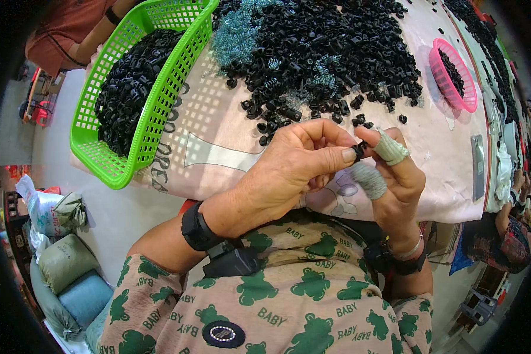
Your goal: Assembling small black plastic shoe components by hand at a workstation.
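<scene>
While hands (pixel 348 162) pinch black cap (pixel 359 151), green basket (pixel 159 112) left

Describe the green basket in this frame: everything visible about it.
The green basket is a rectangular tray of bright plastic with lattice walls and a smooth rim. It sits tilted at the table's left edge, one corner hanging past the pale printed cloth. Small black plastic parts, like those heaped on the table, fill much of it. Neither hand touches it; a loose pile lies just right of it.

A single head-worn fisheye view looks steeply down, close over the person's lap and the table (pixel 218 147) edge ahead.
</scene>
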Action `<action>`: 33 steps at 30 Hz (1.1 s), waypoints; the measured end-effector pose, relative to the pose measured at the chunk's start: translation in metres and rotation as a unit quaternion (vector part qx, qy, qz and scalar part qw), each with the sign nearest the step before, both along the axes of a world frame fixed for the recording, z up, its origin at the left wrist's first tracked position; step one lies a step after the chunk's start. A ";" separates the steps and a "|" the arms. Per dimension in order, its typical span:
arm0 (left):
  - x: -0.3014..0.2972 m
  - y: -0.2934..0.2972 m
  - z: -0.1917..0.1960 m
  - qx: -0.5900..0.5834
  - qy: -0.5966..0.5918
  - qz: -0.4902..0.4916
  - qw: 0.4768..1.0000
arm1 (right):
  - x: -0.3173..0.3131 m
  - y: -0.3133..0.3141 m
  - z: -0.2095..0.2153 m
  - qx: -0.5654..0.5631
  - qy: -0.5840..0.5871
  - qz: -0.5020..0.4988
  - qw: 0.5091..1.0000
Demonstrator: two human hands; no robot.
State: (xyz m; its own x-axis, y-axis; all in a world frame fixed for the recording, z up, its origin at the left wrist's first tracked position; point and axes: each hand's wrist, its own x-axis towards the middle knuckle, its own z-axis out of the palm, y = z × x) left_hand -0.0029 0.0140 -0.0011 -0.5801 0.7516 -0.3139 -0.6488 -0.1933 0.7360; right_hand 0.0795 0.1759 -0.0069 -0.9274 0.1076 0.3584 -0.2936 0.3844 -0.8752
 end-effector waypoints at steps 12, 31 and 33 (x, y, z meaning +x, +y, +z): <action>0.000 0.003 0.006 -0.021 0.016 -0.012 1.000 | -0.001 0.012 -0.007 -0.443 -0.074 0.022 0.893; 0.000 0.000 -0.003 -0.031 0.033 0.011 0.999 | 0.017 0.099 0.036 -0.072 0.094 -0.263 0.957; 0.000 -0.001 -0.001 -0.038 0.034 0.014 0.999 | 0.029 0.140 0.050 0.081 0.117 -0.430 0.892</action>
State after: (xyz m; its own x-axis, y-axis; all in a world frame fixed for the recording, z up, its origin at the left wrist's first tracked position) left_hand -0.0030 0.0127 -0.0022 -0.6227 0.7098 -0.3292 -0.5925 -0.1530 0.7909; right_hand 0.1086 0.3163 0.0430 -0.4246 0.6722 0.6065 0.0029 0.6709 -0.7415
